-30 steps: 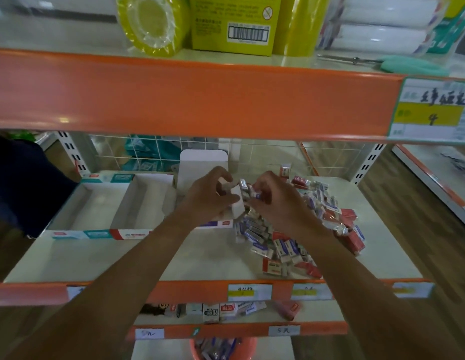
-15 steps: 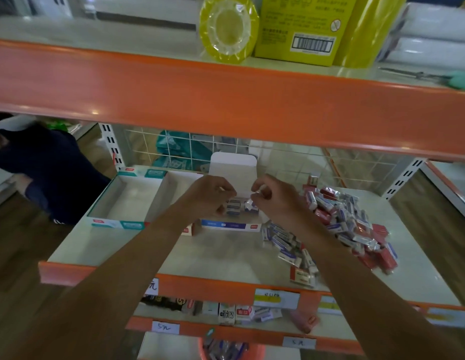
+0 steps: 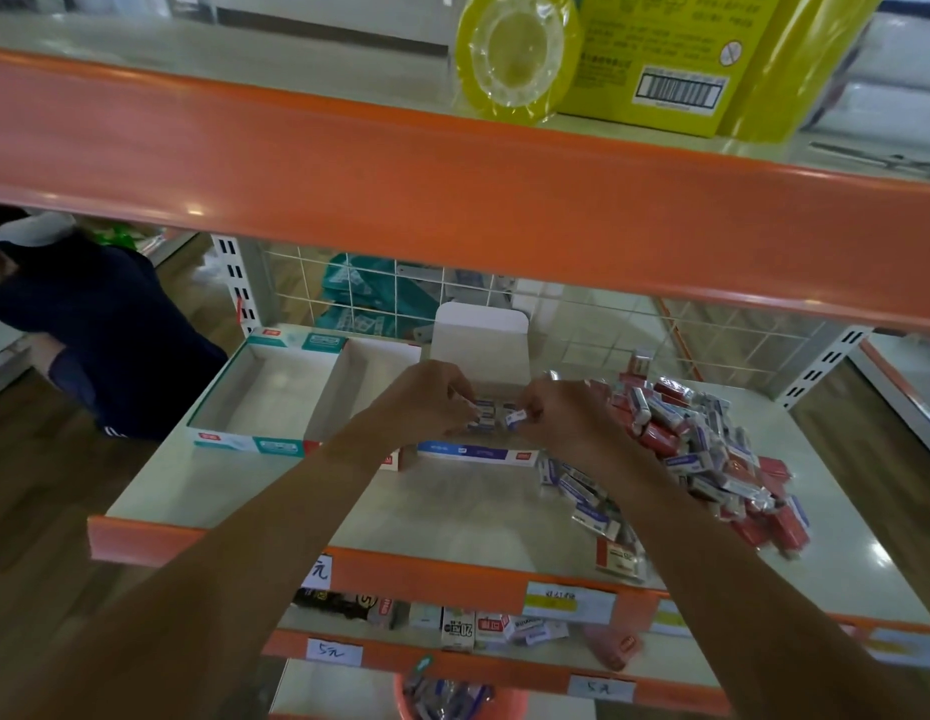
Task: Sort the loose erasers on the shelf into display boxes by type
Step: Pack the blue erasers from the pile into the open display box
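Observation:
A heap of loose erasers (image 3: 691, 449) in blue-white and red wrappers lies on the right half of the shelf (image 3: 452, 517). A blue-fronted display box (image 3: 478, 453) with a raised white back flap stands mid-shelf and has a few blue-white erasers (image 3: 486, 412) lined up inside. My left hand (image 3: 426, 402) hovers over the box with curled fingers touching those erasers. My right hand (image 3: 561, 413) pinches a blue-white eraser (image 3: 515, 418) at the box's right side.
A teal-edged empty display box (image 3: 265, 397) and a second empty box (image 3: 364, 376) sit to the left. An orange shelf beam (image 3: 452, 189) hangs overhead. A person in dark clothes (image 3: 99, 335) crouches at far left. Lower shelves carry more stationery.
Both hands have dropped from above the heap down into the blue-fronted box, carrying erasers with them. The camera has shifted right and closer.

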`<action>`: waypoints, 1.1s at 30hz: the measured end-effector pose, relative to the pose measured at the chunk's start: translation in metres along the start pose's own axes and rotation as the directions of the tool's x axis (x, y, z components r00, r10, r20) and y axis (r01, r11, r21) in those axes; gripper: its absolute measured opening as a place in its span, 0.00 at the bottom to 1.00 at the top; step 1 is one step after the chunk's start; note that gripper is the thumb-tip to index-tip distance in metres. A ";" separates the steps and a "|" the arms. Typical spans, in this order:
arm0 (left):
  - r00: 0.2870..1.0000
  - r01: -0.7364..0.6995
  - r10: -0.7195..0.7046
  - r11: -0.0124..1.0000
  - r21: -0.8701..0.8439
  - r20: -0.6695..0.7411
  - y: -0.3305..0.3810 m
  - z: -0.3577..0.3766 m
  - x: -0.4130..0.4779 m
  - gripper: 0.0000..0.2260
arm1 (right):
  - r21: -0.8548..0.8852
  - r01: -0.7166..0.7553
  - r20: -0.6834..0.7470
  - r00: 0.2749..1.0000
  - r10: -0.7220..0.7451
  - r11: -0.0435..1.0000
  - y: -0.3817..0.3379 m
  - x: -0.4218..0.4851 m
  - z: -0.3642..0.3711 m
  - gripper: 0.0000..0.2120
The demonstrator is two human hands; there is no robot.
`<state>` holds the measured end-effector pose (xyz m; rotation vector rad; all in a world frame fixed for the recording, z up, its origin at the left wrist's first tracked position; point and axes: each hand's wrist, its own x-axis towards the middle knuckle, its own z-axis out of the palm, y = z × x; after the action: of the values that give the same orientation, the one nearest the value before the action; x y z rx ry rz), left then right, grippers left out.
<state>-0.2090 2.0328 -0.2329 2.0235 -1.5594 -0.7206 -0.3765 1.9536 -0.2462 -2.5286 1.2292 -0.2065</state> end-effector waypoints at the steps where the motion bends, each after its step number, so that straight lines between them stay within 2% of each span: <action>1: 1.000 -0.010 0.010 1.000 0.009 -0.003 -0.001 0.000 0.001 0.05 | -0.002 -0.001 0.009 1.000 0.001 1.000 0.000 0.001 0.000 0.13; 8: 0.998 -0.051 0.050 0.996 0.071 0.023 -0.003 0.003 -0.002 0.10 | -0.148 0.035 0.045 0.999 -0.029 0.988 0.004 0.006 0.005 0.13; 12: 0.994 -0.109 0.105 0.988 0.107 0.041 0.002 0.002 -0.006 0.13 | -0.282 0.088 0.056 0.996 -0.075 0.955 0.001 0.011 0.008 0.16; 18: 0.991 -0.137 0.132 0.976 0.169 0.038 0.005 -0.001 -0.010 0.13 | -0.289 0.112 0.060 0.993 -0.099 0.951 0.004 0.014 0.011 0.15; 21: 0.990 -0.139 0.137 0.967 0.215 0.024 0.002 0.002 -0.010 0.10 | -0.282 0.121 0.061 0.992 -0.108 0.952 0.004 0.015 0.011 0.14; 25: 0.986 -0.159 0.164 0.957 0.242 -0.003 -0.003 0.008 -0.006 0.16 | -0.268 0.113 0.067 0.993 -0.098 0.957 0.005 0.017 0.012 0.13; 29: 0.983 -0.142 0.183 0.859 0.492 -0.035 -0.012 0.009 0.006 0.18 | -0.249 0.110 0.075 0.993 -0.094 0.962 0.007 0.018 0.013 0.13; 33: 0.983 -0.141 0.183 0.792 0.594 -0.012 -0.014 0.007 0.009 0.19 | -0.243 0.108 0.074 0.993 -0.093 0.964 0.008 0.018 0.014 0.13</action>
<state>-0.2014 2.0275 -0.2486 2.2516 -2.0716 -0.0804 -0.3678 1.9375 -0.2623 -2.7898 1.1678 0.0038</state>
